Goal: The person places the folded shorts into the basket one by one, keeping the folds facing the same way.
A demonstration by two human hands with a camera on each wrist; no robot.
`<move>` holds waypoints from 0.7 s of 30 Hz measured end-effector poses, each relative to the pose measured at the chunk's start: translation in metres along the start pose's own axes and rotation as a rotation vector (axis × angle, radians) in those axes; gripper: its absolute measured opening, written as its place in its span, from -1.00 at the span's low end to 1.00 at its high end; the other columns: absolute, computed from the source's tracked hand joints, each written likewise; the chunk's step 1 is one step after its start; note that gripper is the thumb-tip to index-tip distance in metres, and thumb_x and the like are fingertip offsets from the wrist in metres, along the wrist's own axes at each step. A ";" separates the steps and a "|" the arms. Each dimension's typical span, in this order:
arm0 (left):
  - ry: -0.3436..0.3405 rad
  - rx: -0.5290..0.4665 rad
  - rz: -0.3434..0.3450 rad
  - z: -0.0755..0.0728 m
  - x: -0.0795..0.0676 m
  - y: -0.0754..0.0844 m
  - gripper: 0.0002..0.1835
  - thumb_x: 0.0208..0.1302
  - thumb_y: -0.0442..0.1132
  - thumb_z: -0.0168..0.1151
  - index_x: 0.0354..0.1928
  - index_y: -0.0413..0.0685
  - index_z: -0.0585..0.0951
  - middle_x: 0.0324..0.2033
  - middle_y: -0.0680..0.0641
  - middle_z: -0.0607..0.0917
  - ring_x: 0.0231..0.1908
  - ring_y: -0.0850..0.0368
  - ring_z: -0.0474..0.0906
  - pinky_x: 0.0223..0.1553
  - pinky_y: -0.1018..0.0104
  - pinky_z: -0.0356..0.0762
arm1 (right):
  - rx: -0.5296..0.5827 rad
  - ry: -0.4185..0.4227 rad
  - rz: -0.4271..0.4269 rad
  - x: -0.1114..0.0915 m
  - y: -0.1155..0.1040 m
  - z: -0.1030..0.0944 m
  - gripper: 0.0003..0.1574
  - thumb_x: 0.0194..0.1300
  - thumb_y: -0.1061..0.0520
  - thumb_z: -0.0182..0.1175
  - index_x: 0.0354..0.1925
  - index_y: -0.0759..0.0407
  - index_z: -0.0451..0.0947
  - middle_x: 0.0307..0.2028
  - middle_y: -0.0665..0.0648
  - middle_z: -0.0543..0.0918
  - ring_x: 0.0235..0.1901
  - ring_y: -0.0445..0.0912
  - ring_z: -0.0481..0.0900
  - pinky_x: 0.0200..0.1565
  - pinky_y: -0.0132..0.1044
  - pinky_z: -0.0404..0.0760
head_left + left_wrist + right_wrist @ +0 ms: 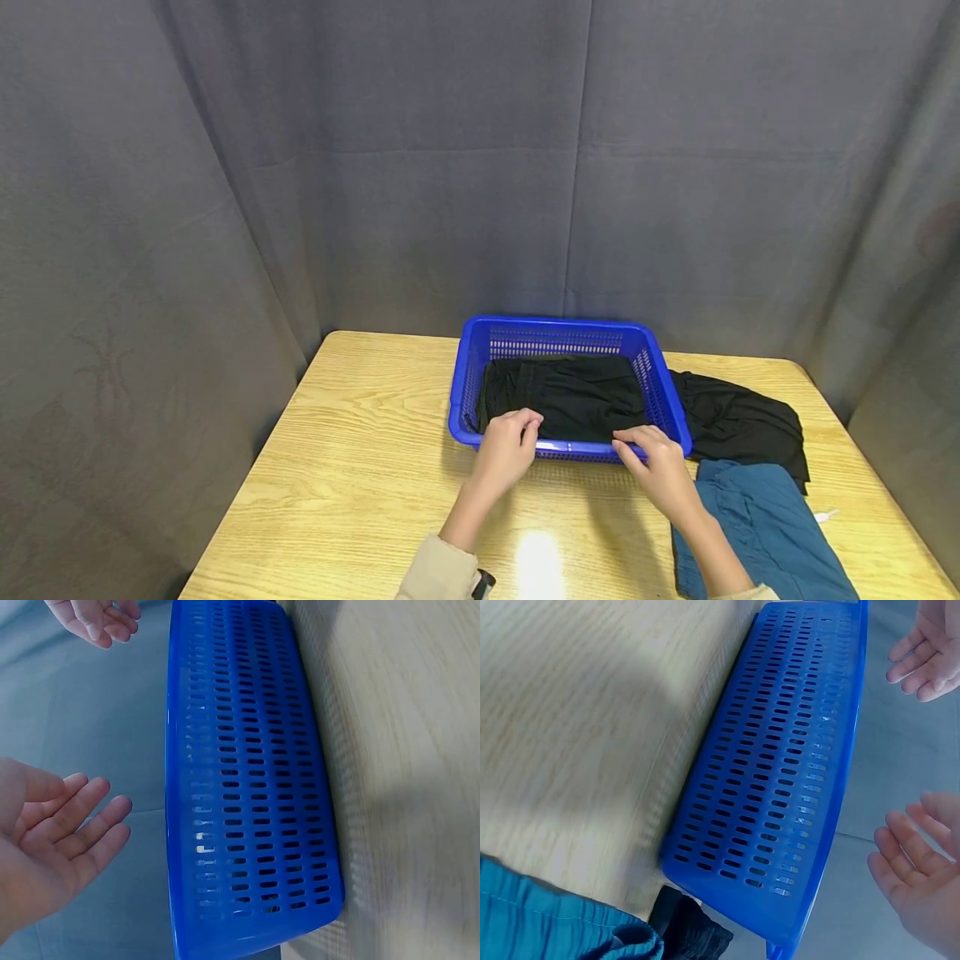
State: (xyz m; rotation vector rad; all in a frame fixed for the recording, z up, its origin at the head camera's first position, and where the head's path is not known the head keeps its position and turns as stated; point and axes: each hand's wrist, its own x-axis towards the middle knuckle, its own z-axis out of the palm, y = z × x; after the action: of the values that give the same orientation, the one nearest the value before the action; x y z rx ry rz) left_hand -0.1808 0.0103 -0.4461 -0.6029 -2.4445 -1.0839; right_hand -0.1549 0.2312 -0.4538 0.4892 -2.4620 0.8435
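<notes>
A blue plastic basket [555,322] with slotted walls stands on the wooden table, and a folded black garment [581,396] lies inside it. Over the left part of its near rim is my left hand [506,450]. My right hand [658,467] is over the right part of that rim. Both wrist views show a gap between the hands and the basket's wall [247,765]. The left hand's fingers [82,832] are loosely bent and hold nothing. Likewise, the right hand's fingers [904,851] are relaxed, with nothing in them.
Right of the basket lies a black garment [738,421], with a teal garment [765,529] nearer the front, beside my right forearm. A small white object [825,515] is near the table's right side. Grey curtains [450,208] hang behind and at both sides of the wooden table [337,483].
</notes>
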 end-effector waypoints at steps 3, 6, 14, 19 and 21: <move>0.009 -0.015 0.005 0.001 -0.003 0.001 -0.87 0.19 -0.41 0.10 -0.35 -0.25 0.64 -0.38 -0.10 0.70 -0.32 0.07 0.63 -0.27 0.30 0.56 | -0.007 0.009 0.002 -0.004 0.000 0.000 -0.89 0.06 0.36 0.27 -0.36 0.27 0.64 -0.38 0.11 0.67 -0.30 0.00 0.59 -0.35 -0.11 0.59; 0.017 -0.021 0.001 0.001 -0.007 0.003 -0.88 0.17 -0.42 0.12 -0.36 -0.24 0.64 -0.40 -0.10 0.70 -0.33 0.08 0.63 -0.27 0.33 0.56 | -0.014 0.011 0.006 -0.009 0.000 -0.001 -0.90 0.07 0.36 0.25 -0.36 0.27 0.65 -0.39 0.11 0.66 -0.34 -0.01 0.58 -0.42 -0.16 0.59; 0.014 -0.070 -0.003 0.004 -0.013 0.008 -0.89 0.16 -0.42 0.13 -0.36 -0.27 0.64 -0.41 -0.11 0.70 -0.35 0.08 0.63 -0.28 0.34 0.56 | -0.023 0.079 -0.030 -0.018 0.004 -0.003 -0.90 0.04 0.38 0.27 -0.39 0.28 0.65 -0.45 0.14 0.64 -0.43 -0.08 0.55 -0.48 -0.29 0.54; 0.008 -0.078 0.008 0.008 -0.014 0.009 -0.89 0.16 -0.42 0.13 -0.37 -0.28 0.64 -0.41 -0.10 0.70 -0.36 0.10 0.63 -0.28 0.36 0.55 | -0.027 0.124 -0.042 -0.024 0.010 -0.004 -0.88 -0.02 0.41 0.29 -0.41 0.30 0.65 -0.46 0.14 0.65 -0.46 -0.08 0.58 -0.48 -0.42 0.53; 0.004 -0.079 0.007 0.010 -0.015 0.010 -0.90 0.15 -0.41 0.14 -0.38 -0.27 0.64 -0.42 -0.10 0.70 -0.37 0.12 0.63 -0.30 0.38 0.55 | -0.027 0.137 -0.043 -0.027 0.014 -0.004 -0.87 -0.04 0.42 0.30 -0.41 0.32 0.65 -0.47 0.15 0.65 -0.48 -0.09 0.57 -0.51 -0.44 0.52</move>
State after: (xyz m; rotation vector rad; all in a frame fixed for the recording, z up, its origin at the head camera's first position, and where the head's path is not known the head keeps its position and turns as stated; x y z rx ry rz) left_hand -0.1650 0.0205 -0.4536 -0.6332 -2.4034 -1.1828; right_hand -0.1381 0.2492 -0.4723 0.4579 -2.3262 0.7986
